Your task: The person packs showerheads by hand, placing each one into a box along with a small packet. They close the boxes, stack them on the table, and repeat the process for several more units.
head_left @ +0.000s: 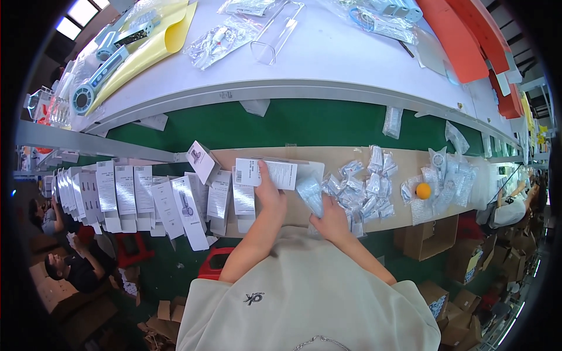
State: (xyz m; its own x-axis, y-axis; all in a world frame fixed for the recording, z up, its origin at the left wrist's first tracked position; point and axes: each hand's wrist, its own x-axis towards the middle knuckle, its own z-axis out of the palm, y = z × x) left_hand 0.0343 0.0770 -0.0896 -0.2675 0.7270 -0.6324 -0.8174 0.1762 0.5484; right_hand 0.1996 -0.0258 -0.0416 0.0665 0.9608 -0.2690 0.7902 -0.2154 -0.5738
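Note:
My left hand (271, 193) is closed around a white printed carton (282, 174) lying on its side above the brown bench top. The carton's flap end points right. In my right hand (333, 221) is a transparent plastic-wrapped packet (310, 195), pinched just beside that end; what is inside the wrap cannot be made out. Left of my hands stand several white cartons (126, 190), packed in a row, and one tilted carton (202, 161) rests on top of others. A pile of small bagged parts (372, 190) spreads to the right of my right hand.
Farther right, an orange ball-shaped thing (423, 191) sits among bubble-wrapped items (451, 181). A raised white shelf (328, 52) runs across the far side, bearing bagged parts, a blue handheld device (99, 79) and red panels (453, 41). Cardboard boxes (430, 237) stand below the bench; other people work at both sides.

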